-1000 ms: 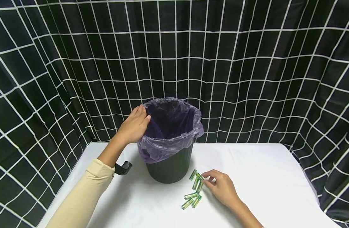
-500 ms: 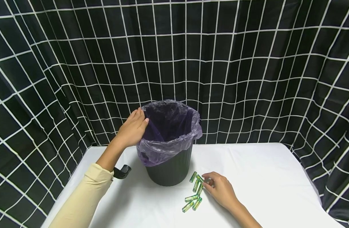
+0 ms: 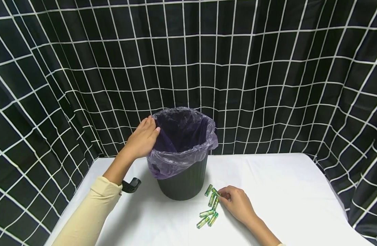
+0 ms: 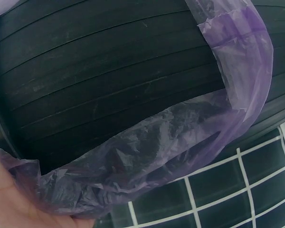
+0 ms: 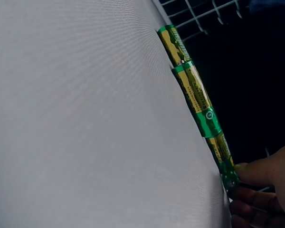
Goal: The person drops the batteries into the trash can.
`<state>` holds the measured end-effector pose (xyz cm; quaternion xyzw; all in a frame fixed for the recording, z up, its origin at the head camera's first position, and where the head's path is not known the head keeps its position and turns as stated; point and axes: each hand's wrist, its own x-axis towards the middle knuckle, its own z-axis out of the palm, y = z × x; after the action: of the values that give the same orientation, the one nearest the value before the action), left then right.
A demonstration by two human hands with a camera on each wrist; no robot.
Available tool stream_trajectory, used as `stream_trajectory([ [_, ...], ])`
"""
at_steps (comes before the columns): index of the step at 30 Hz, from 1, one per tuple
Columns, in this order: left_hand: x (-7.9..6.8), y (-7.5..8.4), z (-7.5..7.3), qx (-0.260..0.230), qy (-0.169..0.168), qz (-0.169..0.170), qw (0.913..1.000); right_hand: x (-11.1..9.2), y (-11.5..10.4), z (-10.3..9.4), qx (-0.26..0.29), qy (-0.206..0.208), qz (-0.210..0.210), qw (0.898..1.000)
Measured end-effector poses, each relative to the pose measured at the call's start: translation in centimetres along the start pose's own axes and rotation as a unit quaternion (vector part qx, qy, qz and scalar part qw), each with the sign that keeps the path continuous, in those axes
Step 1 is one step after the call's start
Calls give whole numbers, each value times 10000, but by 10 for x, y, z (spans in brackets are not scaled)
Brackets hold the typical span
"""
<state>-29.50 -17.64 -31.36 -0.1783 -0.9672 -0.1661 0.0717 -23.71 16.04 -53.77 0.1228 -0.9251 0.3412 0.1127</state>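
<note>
A dark trash bin [image 3: 183,181] stands on the white table, lined with a purple plastic bag [image 3: 176,164] folded over its rim. My left hand [image 3: 143,138] holds the bin's rim on its left side, and in the left wrist view its fingers touch the bag edge. Several green and gold batteries [image 3: 203,222] lie loosely grouped right of the bin. With thumb and fingertips, my right hand [image 3: 239,203] pinches the near end of one battery [image 5: 224,156], which appears still down on the table. Part of that battery is hidden by the fingers.
A white cloth covers the table [image 3: 268,181]. Black curtains [image 3: 262,85] with a white grid enclose the back and sides. A black wrist strap [image 3: 131,185] sticks out from the left forearm.
The head view has shifted slightly. My left hand stays at the bin's rim, while the right thumb and fingers have drawn closer together at the battery.
</note>
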Motion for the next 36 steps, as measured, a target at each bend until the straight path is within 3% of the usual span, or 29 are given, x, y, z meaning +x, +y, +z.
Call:
stream_trajectory([
  [27, -1, 1, -2, 2, -107, -34, 9999, -3, -7, -4, -366, 4, 153, 9992],
  [36, -1, 2, -2, 36, -71, -3, 10000, -1, -1, -13, -17, 44, 260, 9997],
])
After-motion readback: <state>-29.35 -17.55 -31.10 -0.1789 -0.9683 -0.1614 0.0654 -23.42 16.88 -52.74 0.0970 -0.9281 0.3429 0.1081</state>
